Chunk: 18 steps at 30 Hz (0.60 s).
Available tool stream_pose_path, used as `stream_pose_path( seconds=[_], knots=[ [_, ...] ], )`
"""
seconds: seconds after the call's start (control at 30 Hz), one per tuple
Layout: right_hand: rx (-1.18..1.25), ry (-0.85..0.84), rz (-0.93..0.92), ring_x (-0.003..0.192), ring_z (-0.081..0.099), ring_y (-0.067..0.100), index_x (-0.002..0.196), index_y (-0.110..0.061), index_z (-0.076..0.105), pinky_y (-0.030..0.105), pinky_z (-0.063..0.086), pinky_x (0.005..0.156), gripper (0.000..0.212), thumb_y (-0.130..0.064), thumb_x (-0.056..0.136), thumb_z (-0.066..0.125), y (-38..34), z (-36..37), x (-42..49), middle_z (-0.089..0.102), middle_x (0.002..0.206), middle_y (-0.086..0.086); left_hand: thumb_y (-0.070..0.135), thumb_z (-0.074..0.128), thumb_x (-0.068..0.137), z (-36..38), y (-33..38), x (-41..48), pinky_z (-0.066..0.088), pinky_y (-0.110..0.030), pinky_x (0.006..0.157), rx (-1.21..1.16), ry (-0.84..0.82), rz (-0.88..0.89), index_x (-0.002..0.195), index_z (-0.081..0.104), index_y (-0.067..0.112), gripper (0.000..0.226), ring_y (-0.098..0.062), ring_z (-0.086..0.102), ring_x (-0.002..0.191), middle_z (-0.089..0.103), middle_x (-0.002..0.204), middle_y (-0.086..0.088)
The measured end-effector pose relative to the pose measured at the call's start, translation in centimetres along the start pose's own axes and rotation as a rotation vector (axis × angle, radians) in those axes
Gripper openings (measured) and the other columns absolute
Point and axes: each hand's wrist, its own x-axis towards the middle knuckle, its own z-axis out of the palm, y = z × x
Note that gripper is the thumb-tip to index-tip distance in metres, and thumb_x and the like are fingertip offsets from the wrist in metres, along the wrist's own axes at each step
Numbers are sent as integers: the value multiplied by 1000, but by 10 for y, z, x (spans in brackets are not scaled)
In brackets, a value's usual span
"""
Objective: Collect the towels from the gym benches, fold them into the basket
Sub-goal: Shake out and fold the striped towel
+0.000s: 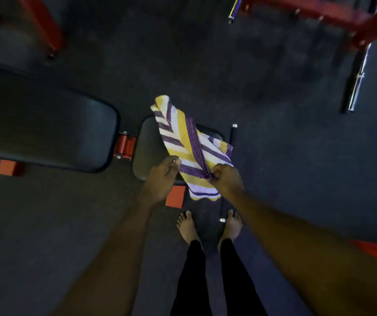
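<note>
A towel [184, 142] striped yellow, white and purple hangs partly folded in the air above the small black seat pad [147, 147] of a gym bench. My right hand [225, 180] pinches its near purple edge. My left hand [161, 179] touches the towel's left edge with thumb and fingertips; whether it pinches the cloth is unclear. No basket is in view.
The bench's long black back pad [46, 124] lies to the left, joined by a red hinge [124, 145]. Red machine frames [315, 10] and chrome bars [353, 85] stand at the back. A thin black bar [233, 137] runs beside my bare feet [208, 224] on dark rubber floor.
</note>
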Motion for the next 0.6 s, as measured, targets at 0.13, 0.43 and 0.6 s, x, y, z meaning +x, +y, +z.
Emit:
stream_pose_path(
  seconds=[0.13, 0.43, 0.6],
  knots=[
    [-88, 94, -30, 80, 65, 23, 83, -16, 75, 22, 39, 64, 6, -15, 79, 71, -3, 8, 9, 72, 87, 4, 42, 39, 101, 12, -13, 11, 45, -29, 82, 52, -46, -37, 129, 55, 18, 40, -10, 59, 97, 67, 111, 1],
    [209, 25, -219, 68, 49, 15, 82, -9, 56, 22, 37, 65, 13, 2, 89, 54, -100, -114, -11, 53, 69, -5, -1, 43, 87, -41, 80, 17, 51, -30, 83, 106, 51, 210, 133, 53, 20, 51, -17, 64, 93, 66, 111, 2],
    [257, 4, -459, 70, 43, 13, 76, -21, 47, 35, 37, 68, 27, 2, 90, 49, -202, -235, -37, 47, 70, -4, 17, 54, 87, -103, 190, 18, 49, -30, 95, 66, -6, 358, 145, 37, 26, 61, -12, 62, 111, 61, 130, 3]
  ],
)
